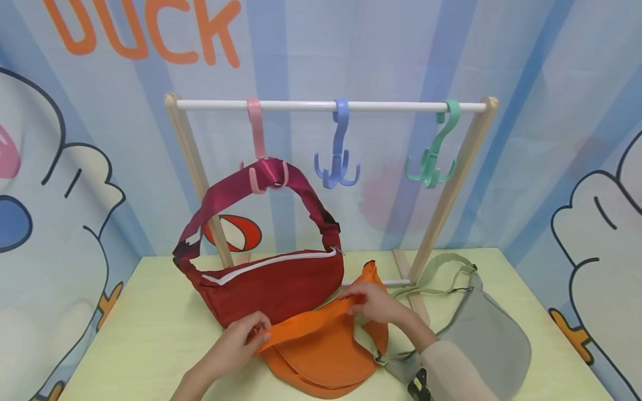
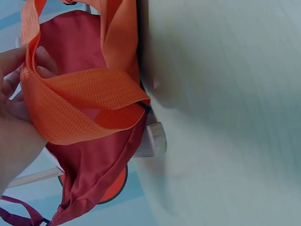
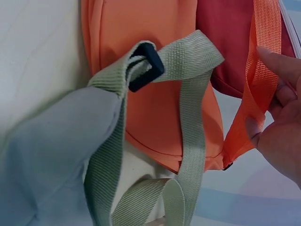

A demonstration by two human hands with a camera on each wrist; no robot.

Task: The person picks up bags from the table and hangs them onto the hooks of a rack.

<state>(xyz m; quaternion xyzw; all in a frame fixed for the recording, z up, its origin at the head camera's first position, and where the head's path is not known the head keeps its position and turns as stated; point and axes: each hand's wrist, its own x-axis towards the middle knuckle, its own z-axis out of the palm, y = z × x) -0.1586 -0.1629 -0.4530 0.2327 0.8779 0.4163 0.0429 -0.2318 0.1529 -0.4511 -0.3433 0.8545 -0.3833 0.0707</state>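
An orange bag [image 1: 326, 356] lies at the table's front, its orange strap [image 1: 306, 323] stretched between both hands. The left hand [image 1: 233, 342] pinches the strap's left end; in the left wrist view the strap [image 2: 89, 94] loops past the fingers of that hand [image 2: 19, 103]. The right hand [image 1: 373, 303] grips the strap's right part, and in the right wrist view thumb and fingers [image 3: 282, 103] hold it. Behind, a dark red bag [image 1: 281, 284] hangs by its strap from a pink hook [image 1: 257, 133]. A grey-green bag [image 1: 486, 340] lies at the right, its green strap [image 3: 193, 117] crossing the orange bag.
A rack with a white bar [image 1: 301, 106] and wooden legs [image 1: 448, 195] stands on the pale table [image 1: 150, 334]. A blue hook [image 1: 338, 150] and a green hook [image 1: 436, 150] hang from the bar. A printed cloth [image 1: 311, 50] forms the backdrop.
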